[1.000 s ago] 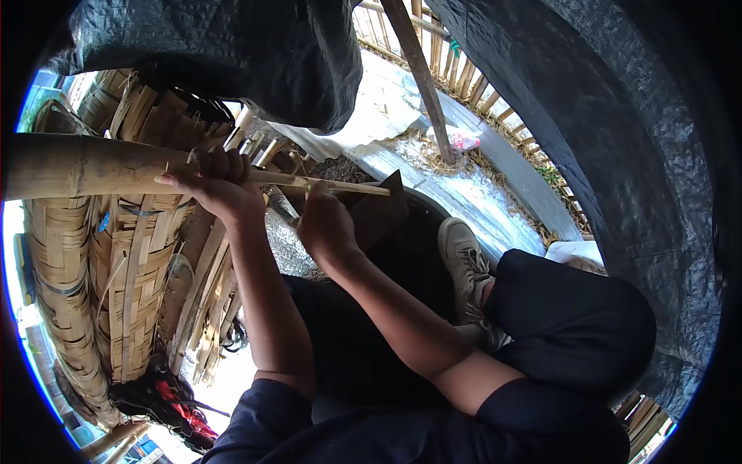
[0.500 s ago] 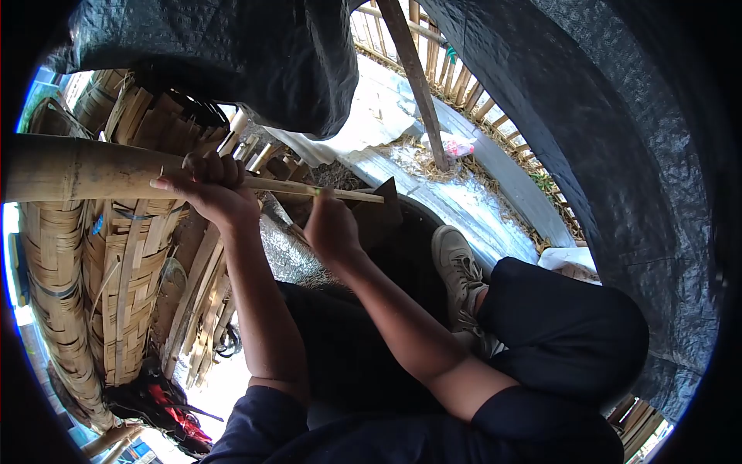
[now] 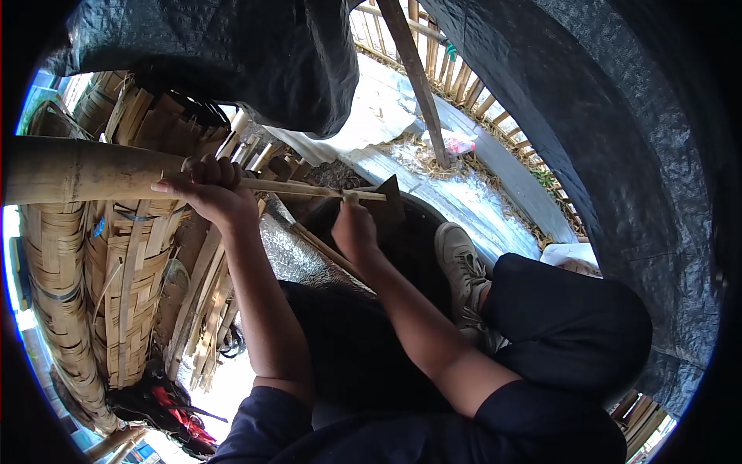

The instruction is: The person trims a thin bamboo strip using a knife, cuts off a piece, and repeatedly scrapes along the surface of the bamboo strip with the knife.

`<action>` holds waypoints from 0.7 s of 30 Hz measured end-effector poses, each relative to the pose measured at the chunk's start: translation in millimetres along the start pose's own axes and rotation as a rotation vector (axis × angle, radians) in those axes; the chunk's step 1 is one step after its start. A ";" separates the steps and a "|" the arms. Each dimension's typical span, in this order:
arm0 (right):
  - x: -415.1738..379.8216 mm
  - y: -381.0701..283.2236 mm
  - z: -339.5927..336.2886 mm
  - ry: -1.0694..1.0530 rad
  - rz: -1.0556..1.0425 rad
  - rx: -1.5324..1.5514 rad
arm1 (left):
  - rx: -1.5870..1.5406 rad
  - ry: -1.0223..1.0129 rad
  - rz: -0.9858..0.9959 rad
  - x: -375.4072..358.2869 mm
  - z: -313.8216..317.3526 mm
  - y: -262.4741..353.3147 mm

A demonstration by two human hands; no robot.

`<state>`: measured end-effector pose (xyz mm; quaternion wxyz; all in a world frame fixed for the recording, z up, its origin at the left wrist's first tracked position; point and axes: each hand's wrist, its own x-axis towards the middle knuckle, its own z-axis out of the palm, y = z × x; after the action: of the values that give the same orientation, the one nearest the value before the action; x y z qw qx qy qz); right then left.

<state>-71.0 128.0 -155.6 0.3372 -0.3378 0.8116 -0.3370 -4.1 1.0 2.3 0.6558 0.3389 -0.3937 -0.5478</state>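
Note:
My left hand [image 3: 215, 192] is closed, palm up, around a split bamboo strip [image 3: 286, 187], beside the end of a thick bamboo pole [image 3: 108, 172]. The strip runs right from this fist. Close to its far end, my right hand [image 3: 355, 230] is closed with the thumb up against the strip's lower edge. Whatever the right fingers grip is hidden; a small dark edge crosses the strip above the thumb. A thin wooden stick [image 3: 328, 254] slants below, passing behind the right forearm.
Woven bamboo baskets [image 3: 135, 309] stand on the left, with bamboo slats [image 3: 202, 325] beside them. A dark pointed plate [image 3: 393, 203] lies past the strip's end. Dark tarpaulin [image 3: 224, 69] hangs above and along the right. My shoe [image 3: 457, 263] rests near grey sheets [image 3: 495, 213]. A wooden post [image 3: 417, 81] leans beyond.
My right hand has slid right along the bamboo strip, towards its far end, uncovering more of the slanting stick. My left hand has stayed in nearly the same place, still closed.

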 end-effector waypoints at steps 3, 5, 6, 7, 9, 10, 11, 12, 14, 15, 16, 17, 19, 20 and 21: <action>7.0 12.1 6.1 -0.004 -0.037 -0.011 | -0.050 0.048 -0.017 14.2 -18.9 -5.2; 0.8 -8.8 5.5 -0.037 0.013 -0.014 | -0.078 0.099 -0.025 16.0 -22.9 -5.4; -2.5 -21.0 1.9 -0.063 0.072 -0.014 | -0.070 0.065 -0.014 14.8 -20.4 -5.0; -5.0 -32.7 -3.3 -0.136 0.031 -0.031 | -0.057 0.030 -0.010 11.4 -17.8 -4.3; -3.0 -24.9 -7.4 -0.118 0.048 -0.056 | -0.059 0.009 -0.023 4.0 -5.6 -0.3; -2.3 -18.2 -10.0 -0.101 0.047 -0.088 | -0.070 -0.003 -0.021 0.6 -0.2 0.9; 1.1 0.5 -13.0 -0.103 0.113 -0.103 | -0.068 -0.007 -0.021 -1.5 3.1 0.6; 7.6 29.6 -7.6 -0.103 0.110 -0.102 | -0.065 -0.037 -0.025 -3.9 5.9 0.4; 23.2 78.6 6.5 -0.040 0.102 -0.071 | -0.070 -0.068 -0.028 -2.7 9.3 -0.3; 25.0 71.0 3.4 -0.074 0.124 -0.064 | -0.053 -0.103 -0.013 -1.6 10.6 -1.2; 20.2 48.1 -2.0 -0.112 0.057 -0.089 | -0.034 -0.134 -0.003 -2.1 11.0 -2.6; 11.9 19.5 -8.2 -0.154 -0.009 -0.115 | -0.034 -0.128 -0.012 -3.4 11.5 -3.0; -4.7 -34.4 -20.3 -0.113 0.016 -0.047 | -0.030 -0.070 0.000 -3.7 12.5 -2.1; -9.1 -46.6 -22.4 -0.066 0.033 0.027 | -0.023 -0.070 -0.003 -3.6 10.4 -1.9; -6.5 -37.0 -18.2 -0.068 0.037 0.032 | -0.030 -0.044 -0.012 -2.9 8.4 -0.9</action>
<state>-69.6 118.7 -114.9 0.3759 -0.3286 0.8003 -0.3320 -12.2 3.7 5.0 0.6488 0.3194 -0.3977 -0.5647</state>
